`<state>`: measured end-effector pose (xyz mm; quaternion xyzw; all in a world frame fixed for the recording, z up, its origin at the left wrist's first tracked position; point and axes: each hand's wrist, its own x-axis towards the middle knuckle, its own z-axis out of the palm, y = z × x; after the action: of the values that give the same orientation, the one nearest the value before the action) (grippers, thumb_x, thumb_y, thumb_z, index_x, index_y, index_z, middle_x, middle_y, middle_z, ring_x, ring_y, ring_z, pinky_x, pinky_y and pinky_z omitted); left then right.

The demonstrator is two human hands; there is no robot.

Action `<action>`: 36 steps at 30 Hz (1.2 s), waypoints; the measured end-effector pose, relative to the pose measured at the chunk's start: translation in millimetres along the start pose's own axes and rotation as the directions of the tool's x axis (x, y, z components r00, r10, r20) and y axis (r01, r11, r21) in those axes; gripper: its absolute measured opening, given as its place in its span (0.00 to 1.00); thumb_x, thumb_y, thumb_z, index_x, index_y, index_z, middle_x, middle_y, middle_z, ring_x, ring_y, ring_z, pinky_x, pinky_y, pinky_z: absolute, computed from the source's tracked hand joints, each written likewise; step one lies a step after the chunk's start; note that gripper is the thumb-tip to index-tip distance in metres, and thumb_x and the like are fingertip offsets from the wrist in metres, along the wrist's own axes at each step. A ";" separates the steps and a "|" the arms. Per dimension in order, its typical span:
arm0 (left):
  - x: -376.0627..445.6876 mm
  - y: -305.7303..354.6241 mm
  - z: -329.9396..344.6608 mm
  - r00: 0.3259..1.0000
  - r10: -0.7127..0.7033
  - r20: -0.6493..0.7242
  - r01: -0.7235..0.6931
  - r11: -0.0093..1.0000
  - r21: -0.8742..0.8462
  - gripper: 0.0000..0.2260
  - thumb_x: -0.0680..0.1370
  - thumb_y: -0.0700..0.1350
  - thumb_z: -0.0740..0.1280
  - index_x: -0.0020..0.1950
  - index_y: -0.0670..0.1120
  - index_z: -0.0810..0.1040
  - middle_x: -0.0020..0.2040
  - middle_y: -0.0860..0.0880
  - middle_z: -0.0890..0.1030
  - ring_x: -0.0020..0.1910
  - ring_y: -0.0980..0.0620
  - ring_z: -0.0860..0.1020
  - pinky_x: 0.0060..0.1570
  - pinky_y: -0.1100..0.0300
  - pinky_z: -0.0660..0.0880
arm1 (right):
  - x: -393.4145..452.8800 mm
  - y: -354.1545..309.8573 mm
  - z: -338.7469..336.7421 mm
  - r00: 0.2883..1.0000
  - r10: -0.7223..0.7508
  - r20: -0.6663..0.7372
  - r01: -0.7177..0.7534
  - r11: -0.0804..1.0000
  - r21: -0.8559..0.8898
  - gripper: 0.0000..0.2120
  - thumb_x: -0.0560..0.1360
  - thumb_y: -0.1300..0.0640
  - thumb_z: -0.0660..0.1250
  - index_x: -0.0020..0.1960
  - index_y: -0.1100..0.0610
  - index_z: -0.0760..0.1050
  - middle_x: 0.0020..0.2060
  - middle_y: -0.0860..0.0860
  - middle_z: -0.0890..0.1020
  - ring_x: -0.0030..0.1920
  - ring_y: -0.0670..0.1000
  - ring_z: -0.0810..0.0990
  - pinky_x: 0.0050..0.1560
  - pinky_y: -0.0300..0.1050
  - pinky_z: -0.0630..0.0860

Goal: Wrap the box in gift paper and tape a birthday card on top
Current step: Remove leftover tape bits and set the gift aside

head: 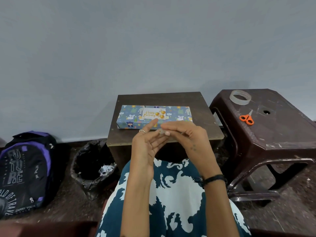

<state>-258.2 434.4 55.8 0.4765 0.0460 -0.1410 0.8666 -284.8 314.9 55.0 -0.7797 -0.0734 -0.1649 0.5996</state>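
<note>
A long box [177, 114] wrapped in blue animal-print paper lies on a small dark table [201, 103]. A white birthday card [153, 113] with gold balloons lies on top of the box. Both hands are raised just in front of the box's near side. My right hand [189, 139] pinches a small piece of clear tape [162, 131] between thumb and fingers. My left hand [147, 144] is palm up with fingers loosely extended, its fingertips meeting the tape.
A brown plastic stool [280, 134] stands at the right, carrying a clear tape roll [240, 97] and orange scissors [247, 118]. A black-lined bin [92, 166] sits left of the table. A purple and black backpack [25, 173] lies at far left.
</note>
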 end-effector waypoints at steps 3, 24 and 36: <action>0.6 -1.7 0.8 0.998 -0.046 0.039 0.047 0.999 -0.011 0.13 0.77 0.34 0.60 0.57 0.46 0.77 0.40 0.46 0.84 0.40 0.52 0.84 0.46 0.64 0.80 | 2.0 7.6 -4.5 0.996 -0.035 -0.080 0.027 0.995 -0.099 0.08 0.73 0.63 0.68 0.47 0.51 0.83 0.45 0.43 0.83 0.52 0.41 0.78 0.54 0.34 0.74; 16.5 -7.6 -22.0 0.987 0.053 -0.153 -0.053 0.999 0.005 0.04 0.75 0.41 0.66 0.46 0.45 0.81 0.40 0.49 0.85 0.39 0.55 0.83 0.41 0.66 0.79 | 21.3 21.3 21.3 0.889 0.325 -0.321 -0.187 0.900 0.394 0.05 0.77 0.60 0.64 0.46 0.60 0.78 0.38 0.50 0.80 0.40 0.44 0.79 0.41 0.36 0.78; 83.4 19.1 -42.0 0.953 0.250 -0.169 -0.213 0.954 0.209 0.08 0.72 0.32 0.70 0.44 0.44 0.81 0.40 0.50 0.83 0.41 0.56 0.80 0.42 0.68 0.78 | 85.3 35.7 56.4 0.935 0.340 -0.099 -0.271 0.867 0.419 0.15 0.71 0.69 0.69 0.54 0.56 0.72 0.37 0.52 0.84 0.41 0.47 0.82 0.44 0.37 0.79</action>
<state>-170.6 462.5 30.7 0.5698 0.0603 0.0052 0.8196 -184.3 352.3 39.1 -0.6260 0.0705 -0.1148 0.7681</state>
